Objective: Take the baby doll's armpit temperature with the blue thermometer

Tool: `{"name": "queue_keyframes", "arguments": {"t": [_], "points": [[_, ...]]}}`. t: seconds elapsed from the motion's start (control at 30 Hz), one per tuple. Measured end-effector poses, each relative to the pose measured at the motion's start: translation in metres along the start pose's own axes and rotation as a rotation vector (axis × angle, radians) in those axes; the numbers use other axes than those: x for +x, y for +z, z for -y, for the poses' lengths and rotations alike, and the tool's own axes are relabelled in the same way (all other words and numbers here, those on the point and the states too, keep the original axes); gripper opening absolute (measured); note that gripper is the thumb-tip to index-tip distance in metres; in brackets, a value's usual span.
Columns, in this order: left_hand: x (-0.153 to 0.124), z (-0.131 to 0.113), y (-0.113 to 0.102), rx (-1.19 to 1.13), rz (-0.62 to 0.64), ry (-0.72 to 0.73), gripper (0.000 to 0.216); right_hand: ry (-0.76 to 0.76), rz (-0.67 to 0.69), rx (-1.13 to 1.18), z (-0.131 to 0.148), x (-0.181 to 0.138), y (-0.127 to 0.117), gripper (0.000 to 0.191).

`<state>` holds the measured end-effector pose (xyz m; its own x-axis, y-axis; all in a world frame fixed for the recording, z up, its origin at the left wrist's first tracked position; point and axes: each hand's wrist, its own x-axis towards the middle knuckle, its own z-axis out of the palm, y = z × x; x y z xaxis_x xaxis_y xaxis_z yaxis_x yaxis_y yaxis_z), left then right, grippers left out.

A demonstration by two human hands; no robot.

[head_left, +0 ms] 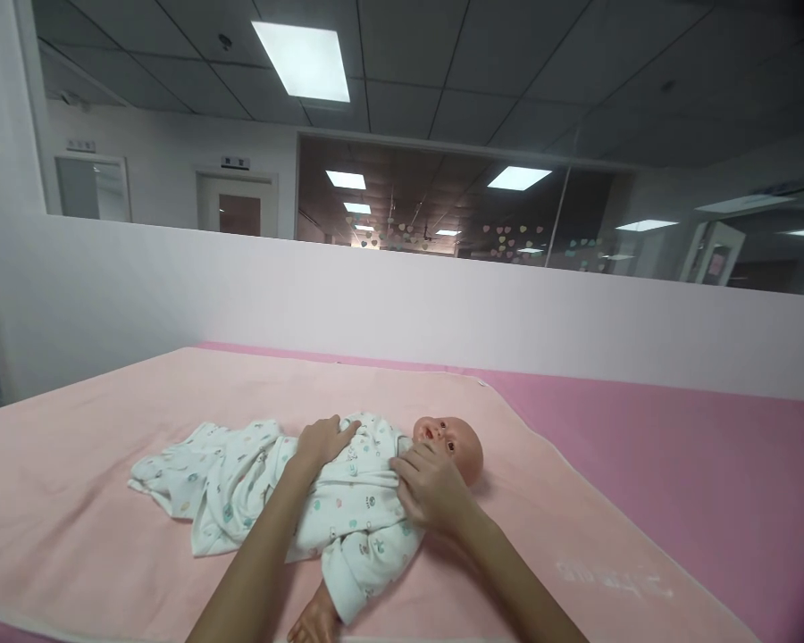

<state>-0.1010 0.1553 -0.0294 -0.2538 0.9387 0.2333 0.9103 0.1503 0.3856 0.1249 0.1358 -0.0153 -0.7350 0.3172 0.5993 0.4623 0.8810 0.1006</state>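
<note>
A baby doll (450,444) lies on its back on a pale pink blanket (94,464), head to the right. It wears a white printed romper (348,518), loose and rumpled at the leg end on the left. My left hand (322,442) lies flat on the doll's chest, fingers stretched out. My right hand (429,487) rests near the doll's neck, fingertips pinching the romper's collar edge. One bare doll hand (316,621) sticks out of a sleeve at the bottom.
The blanket covers a deeper pink bed surface (676,464) that stretches right. A low white partition wall (402,304) runs behind the bed, with glass panels and an office ceiling beyond.
</note>
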Motion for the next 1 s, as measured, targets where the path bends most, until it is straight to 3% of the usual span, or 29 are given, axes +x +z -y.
{"name": "queue_keyframes", "arguments": {"t": [0.1,0.2,0.27,0.33,0.4,0.47,0.63,0.9,1.0], "points": [[-0.003,-0.001,-0.004,-0.01,0.021,0.004,0.056,0.181,-0.195,0.148,-0.032,0.005,-0.015,0.018],[-0.004,-0.002,-0.006,-0.013,0.029,0.014,0.053,0.62,-0.345,0.489,-0.075,0.009,-0.016,0.02],[-0.005,-0.003,-0.006,-0.001,0.018,0.024,0.052,0.858,-0.265,0.889,-0.098,0.006,-0.008,0.027],[-0.007,-0.003,-0.007,0.011,0.012,0.025,0.05,0.994,-0.126,1.318,-0.112,-0.003,0.003,0.035],[-0.008,-0.003,-0.008,0.015,0.009,0.025,0.05,1.029,-0.089,1.601,-0.117,-0.012,0.014,0.037],[-0.009,-0.003,-0.008,0.014,0.004,0.027,0.049,1.007,-0.167,1.681,-0.118,-0.02,0.02,0.031],[-0.008,-0.001,-0.006,-0.01,-0.021,0.061,0.049,0.928,-0.315,1.555,-0.125,-0.025,0.02,0.021],[-0.008,0.003,-0.003,-0.011,-0.028,0.056,0.049,0.874,-0.343,1.486,-0.125,-0.028,0.022,0.017],[-0.009,0.003,-0.004,-0.007,-0.033,0.055,0.048,0.889,-0.36,1.511,-0.124,-0.027,0.022,0.028]]}}
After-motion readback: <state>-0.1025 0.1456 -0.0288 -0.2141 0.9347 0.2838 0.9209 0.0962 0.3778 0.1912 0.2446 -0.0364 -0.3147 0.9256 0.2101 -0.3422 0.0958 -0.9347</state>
